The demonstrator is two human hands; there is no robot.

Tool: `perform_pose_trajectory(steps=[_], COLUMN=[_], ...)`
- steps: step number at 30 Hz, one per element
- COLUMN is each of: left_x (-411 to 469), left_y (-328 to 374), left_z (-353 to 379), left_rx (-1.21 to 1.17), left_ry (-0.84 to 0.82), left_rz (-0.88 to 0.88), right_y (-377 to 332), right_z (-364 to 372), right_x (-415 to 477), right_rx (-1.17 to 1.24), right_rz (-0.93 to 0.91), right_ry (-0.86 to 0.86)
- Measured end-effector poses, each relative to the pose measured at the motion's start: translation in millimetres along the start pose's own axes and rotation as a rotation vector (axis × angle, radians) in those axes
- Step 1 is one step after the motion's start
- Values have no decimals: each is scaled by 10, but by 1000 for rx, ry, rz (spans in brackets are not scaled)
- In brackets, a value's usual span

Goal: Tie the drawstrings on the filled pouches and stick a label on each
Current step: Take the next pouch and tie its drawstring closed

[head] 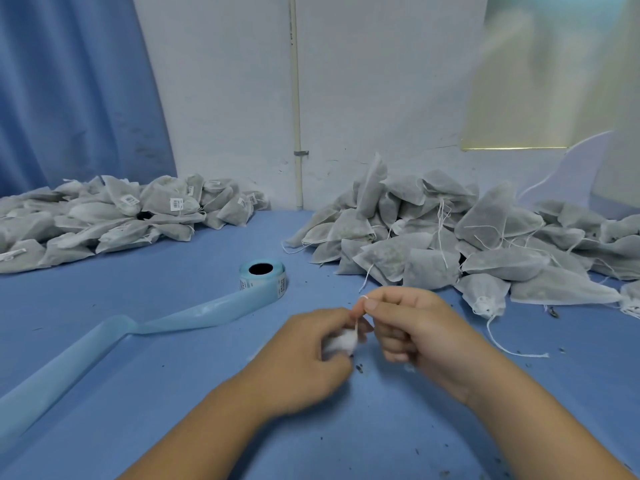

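Observation:
My left hand (304,355) grips a small white pouch (341,341) at the middle of the blue table; most of the pouch is hidden under the fingers. My right hand (412,327) pinches the pouch's white drawstring (356,322) between thumb and forefinger, just above the pouch. A roll of labels (263,275) with light blue backing stands behind my hands, its empty backing strip (145,327) trailing to the left front.
A heap of unlabelled filled pouches (467,237) with loose strings lies at the right back. A heap of labelled pouches (121,216) lies at the left back. The blue table (173,393) carries dark crumbs near my hands. A white wall stands behind.

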State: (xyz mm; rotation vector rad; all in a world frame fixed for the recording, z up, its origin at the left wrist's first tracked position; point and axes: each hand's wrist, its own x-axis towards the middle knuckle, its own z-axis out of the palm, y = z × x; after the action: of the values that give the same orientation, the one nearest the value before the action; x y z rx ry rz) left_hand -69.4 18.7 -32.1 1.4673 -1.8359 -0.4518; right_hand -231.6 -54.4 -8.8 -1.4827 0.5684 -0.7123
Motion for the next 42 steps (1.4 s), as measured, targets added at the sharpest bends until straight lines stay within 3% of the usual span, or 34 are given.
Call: perform_pose_trajectory(steps=[3,10,14,17,20,23,29,33,37,42], left_x=[6,30,24,29,23,-14,-87,-101,-84,-37], left_y=[76,24,71,106,79,118,216,361,387,328], left_z=[75,-98,-121,-141,-156,-144,-14,63,-18,-161], left_rx=[-381,-875,-976,-840,-453,-180,-10,-270,-752,-1322], left_ry=[3,115,219,365,480,377,98,-57,-66,-1], left_rz=[-125,-93,-111,-182,-185,-76,-24,-124,-224,-334], right_y=[-7,69,94,90,51,-10,-13,62,138,119], right_z=[-42,-34,59,124,163,138,52,91,128,86], right_x=[1,30,23,-15,-73,-112,-70,-43,-13,10], right_rx=[-12,-118,-397,-523,-528,-405,-333,-466,-431,-500], right_rz=[-28,-32,-102,-185,-226,-281,-294,-322,-262,-395], right_ry=[60,241,284,224,107,68,166,173,149,426])
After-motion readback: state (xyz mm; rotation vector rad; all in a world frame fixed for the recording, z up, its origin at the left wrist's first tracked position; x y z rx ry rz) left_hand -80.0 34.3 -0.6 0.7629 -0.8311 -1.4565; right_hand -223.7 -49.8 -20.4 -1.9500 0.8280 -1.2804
